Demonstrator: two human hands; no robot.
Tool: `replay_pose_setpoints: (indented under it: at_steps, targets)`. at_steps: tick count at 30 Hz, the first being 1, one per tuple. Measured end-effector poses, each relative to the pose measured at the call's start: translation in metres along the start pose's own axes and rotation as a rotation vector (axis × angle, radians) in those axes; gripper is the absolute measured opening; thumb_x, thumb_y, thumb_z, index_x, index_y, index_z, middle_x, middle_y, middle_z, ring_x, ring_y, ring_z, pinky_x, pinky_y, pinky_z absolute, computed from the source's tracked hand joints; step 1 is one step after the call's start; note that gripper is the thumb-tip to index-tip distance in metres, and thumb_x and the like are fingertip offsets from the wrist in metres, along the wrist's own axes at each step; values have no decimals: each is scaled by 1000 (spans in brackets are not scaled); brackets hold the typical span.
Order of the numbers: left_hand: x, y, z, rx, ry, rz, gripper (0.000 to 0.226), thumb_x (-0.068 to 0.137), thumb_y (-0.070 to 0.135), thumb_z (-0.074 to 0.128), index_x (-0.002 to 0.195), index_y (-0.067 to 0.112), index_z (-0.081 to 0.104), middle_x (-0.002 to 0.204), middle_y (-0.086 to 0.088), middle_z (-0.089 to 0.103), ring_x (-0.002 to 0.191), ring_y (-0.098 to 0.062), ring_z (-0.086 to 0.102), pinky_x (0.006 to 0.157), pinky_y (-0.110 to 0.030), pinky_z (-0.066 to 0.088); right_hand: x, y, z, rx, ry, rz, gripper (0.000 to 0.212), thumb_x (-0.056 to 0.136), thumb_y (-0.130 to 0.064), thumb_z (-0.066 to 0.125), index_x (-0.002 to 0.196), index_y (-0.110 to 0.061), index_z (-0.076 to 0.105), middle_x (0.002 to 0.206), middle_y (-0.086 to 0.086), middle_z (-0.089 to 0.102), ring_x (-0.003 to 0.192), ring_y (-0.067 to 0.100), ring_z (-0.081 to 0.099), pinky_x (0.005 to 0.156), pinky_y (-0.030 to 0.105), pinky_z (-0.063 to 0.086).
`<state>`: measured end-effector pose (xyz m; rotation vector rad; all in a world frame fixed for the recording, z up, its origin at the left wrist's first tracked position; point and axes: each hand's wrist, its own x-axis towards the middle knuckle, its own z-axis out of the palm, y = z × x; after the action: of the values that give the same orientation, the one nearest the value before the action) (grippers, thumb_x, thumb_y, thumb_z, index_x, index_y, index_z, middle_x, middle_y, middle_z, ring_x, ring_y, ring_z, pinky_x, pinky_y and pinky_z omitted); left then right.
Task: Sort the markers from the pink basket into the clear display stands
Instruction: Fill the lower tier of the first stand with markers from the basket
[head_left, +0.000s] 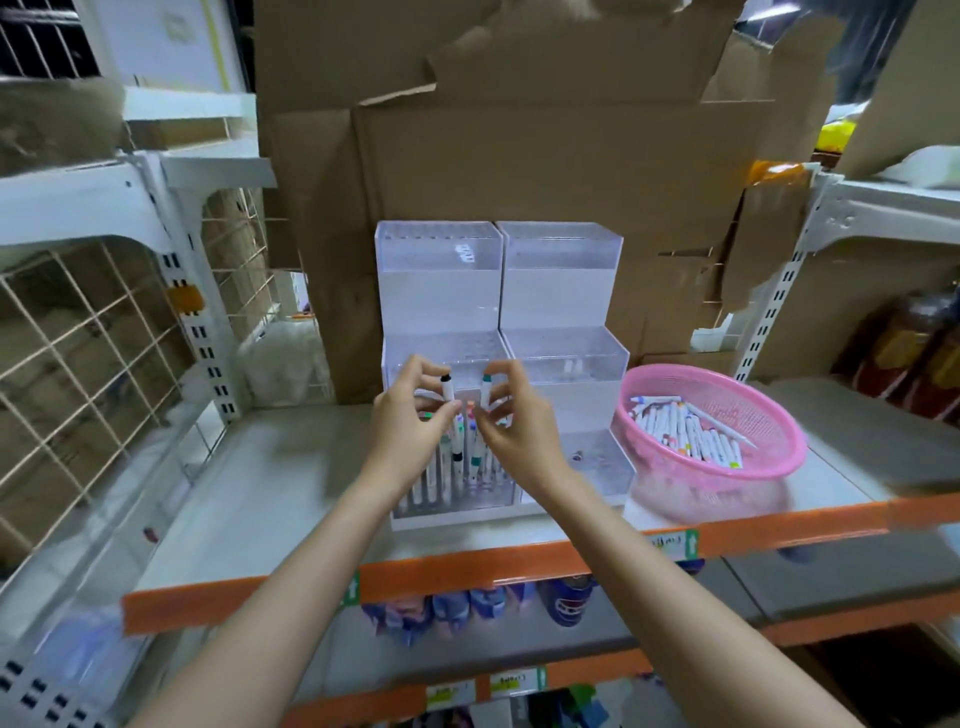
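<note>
We are pinching a white black-capped marker (448, 391) in our left hand (410, 418) and a white teal-capped marker (485, 397) in our right hand (517, 423), upright above the front tier of the clear stepped acrylic display stand (436, 301), probably aiming at its holes. Right of the stand, the round pink plastic basket (701, 491) is holding more markers (685, 431). The shelf-edge labels (670, 543) are too blurred to read.
</note>
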<state>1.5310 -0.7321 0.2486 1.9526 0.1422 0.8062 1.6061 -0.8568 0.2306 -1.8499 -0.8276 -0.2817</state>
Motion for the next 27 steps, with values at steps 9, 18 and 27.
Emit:
replay_pose_setpoints:
  at_steps: [9, 18, 27]
  targets:
    - [-3, -6, 2, 105, -13, 26, 28, 80, 9, 75, 87, 21, 50, 87, 1, 63, 79, -12, 66, 68, -23, 54, -7, 3, 5, -19, -4, 0, 30, 90, -11, 65, 112, -16, 46, 76, -36, 58, 70, 10, 57, 57, 16, 40]
    - [-3, -4, 3, 132, -40, 35, 25, 79, 10, 75, 87, 14, 52, 84, -1, 63, 74, -5, 63, 62, -9, 47, -8, 4, 7, -48, 27, 3, 28, 90, -17, 65, 111, -21, 47, 70, -32, 57, 67, 6, 57, 57, 13, 39]
    - [-3, -4, 3, 150, -78, 52, 23, 79, 8, 75, 86, 12, 53, 81, 2, 63, 67, 7, 63, 63, -8, 48, -9, 2, 5, -72, 13, 5, 30, 89, -16, 66, 113, -16, 48, 69, -20, 52, 67, -4, 54, 57, 8, 37]
